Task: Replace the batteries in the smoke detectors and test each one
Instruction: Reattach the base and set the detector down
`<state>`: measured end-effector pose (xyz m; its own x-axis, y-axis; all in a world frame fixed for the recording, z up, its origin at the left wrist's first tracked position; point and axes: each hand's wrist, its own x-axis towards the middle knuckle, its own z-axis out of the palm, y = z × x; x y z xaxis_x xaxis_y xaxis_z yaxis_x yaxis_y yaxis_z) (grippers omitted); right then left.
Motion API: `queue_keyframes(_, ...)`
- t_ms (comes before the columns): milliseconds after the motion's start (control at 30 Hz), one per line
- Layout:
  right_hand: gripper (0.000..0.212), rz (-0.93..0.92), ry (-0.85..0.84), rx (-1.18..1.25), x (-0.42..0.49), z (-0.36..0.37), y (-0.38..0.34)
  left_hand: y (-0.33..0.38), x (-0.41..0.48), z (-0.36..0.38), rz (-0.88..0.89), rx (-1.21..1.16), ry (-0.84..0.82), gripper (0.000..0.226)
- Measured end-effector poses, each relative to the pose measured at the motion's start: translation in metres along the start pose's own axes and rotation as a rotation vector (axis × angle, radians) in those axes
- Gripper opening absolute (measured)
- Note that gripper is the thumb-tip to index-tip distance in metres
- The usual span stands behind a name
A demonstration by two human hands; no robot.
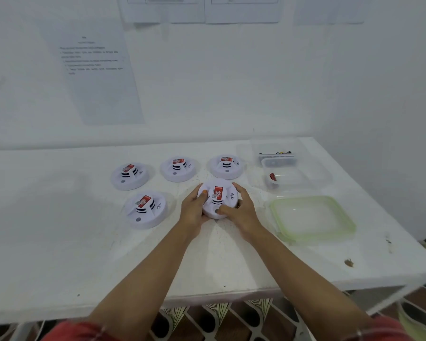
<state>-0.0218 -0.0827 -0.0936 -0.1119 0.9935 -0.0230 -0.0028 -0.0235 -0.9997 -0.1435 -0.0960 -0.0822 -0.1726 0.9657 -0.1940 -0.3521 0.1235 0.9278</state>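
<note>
A round white smoke detector [219, 196] with a red label sits on the white table [59, 230] near its middle. My left hand [193, 210] grips its left side, thumb on top. My right hand [241, 210] grips its right side, with the thumb pressing near the front button. Several more detectors stand around: three in a back row, the back left detector [129, 175], the back middle detector [178, 168] and the back right detector [226, 166], plus the front left detector [145, 209].
A clear plastic box [277, 153] with small dark items stands at the back right. In front of it is a clear container [305, 178] holding a red item [272, 177]. A green-rimmed lid [312, 217] lies to the right. Papers hang on the wall [231, 82].
</note>
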Motion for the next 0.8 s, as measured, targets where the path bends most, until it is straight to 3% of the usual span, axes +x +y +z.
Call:
queue_keyframes(367, 0.068, -0.017, -0.006, -0.003, 0.0014, -0.0019, 0.0042, -0.0016, -0.0003, 0.0008, 0.002, -0.002, 0.022, 0.023)
queue_keyframes(567, 0.09, -0.016, -0.009, -0.02, -0.0005, 0.0002, 0.0008, -0.0021, -0.0007, 0.001, 0.004, -0.012, 0.022, 0.024)
queue_keyframes(800, 0.07, 0.033, -0.068, 0.043, -0.0002, -0.0037, 0.0011, -0.0035, 0.0002, -0.0014, -0.014, -0.029, 0.014, 0.028)
